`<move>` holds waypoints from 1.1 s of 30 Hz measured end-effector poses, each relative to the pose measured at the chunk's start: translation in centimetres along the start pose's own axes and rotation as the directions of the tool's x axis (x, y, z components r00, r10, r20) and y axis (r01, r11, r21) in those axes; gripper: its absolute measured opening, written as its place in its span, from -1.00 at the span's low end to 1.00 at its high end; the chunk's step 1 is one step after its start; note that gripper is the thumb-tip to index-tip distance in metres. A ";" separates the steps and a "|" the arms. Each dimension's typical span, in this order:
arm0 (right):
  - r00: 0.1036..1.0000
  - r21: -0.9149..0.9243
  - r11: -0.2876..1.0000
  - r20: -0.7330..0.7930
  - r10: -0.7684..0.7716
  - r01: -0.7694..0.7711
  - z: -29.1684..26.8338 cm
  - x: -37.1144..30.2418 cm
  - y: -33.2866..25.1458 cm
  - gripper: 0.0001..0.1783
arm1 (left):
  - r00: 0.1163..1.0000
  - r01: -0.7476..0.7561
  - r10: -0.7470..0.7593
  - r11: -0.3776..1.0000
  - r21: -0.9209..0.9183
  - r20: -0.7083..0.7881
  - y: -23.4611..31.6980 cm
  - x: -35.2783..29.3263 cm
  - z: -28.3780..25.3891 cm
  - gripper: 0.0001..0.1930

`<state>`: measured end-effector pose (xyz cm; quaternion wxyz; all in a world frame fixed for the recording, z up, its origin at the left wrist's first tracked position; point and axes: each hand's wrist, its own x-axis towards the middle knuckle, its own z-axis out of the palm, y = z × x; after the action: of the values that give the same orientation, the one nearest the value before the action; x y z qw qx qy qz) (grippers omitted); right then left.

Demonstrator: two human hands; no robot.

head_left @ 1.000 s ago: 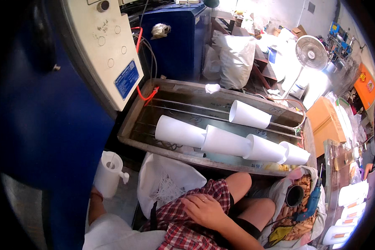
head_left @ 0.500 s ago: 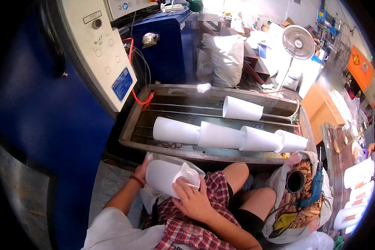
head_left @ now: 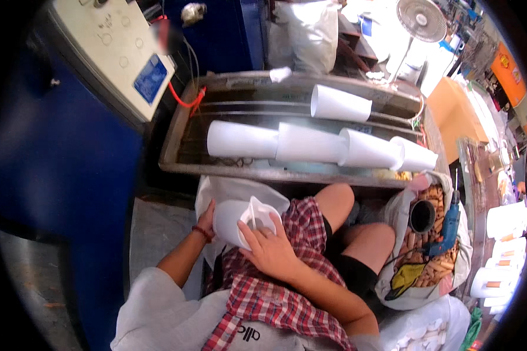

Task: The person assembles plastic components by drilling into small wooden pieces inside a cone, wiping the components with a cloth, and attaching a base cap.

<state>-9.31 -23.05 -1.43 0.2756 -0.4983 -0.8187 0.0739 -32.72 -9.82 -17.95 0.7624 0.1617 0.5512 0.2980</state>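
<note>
A white, tapered plastic jug [head_left: 223, 221] lies tilted over my lap, its open end turned up toward me and to the right. My left hand [head_left: 206, 217] grips its left side, with part of the fingers hidden behind it. At the open end, my right hand [head_left: 275, 251] is closed on the rim, some fingers reaching over the mouth. A pointed white edge rises at that rim; I cannot tell whether it is a spout or a loose piece. Behind the jug is a white plastic bag [head_left: 246, 188].
Ahead stands a wooden trough [head_left: 257, 169] with several white tapered vessels [head_left: 310, 143] lying across it. To my right, a sack [head_left: 397, 222] holds wooden handles [head_left: 436, 272], a dark cup [head_left: 421, 216] and a blue drill [head_left: 451, 225]. A cream-coloured machine panel [head_left: 117, 52] stands at left.
The trough and surroundings sit higher in the picture as the view tilts down. The jug's open end has turned more toward me, and both hands have stayed on it.
</note>
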 end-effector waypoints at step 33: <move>0.958 0.506 0.814 0.124 0.258 -0.285 -1.6 0.6 17.5 -0.45 | 0.604 -0.727 0.773 0.634 0.265 -0.194 24.7 22.3 24.3 -0.39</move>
<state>4.87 -14.20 -6.78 0.3660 -0.5151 -0.6952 0.3426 -12.02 25.24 -12.09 0.4613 0.3931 0.5588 0.5661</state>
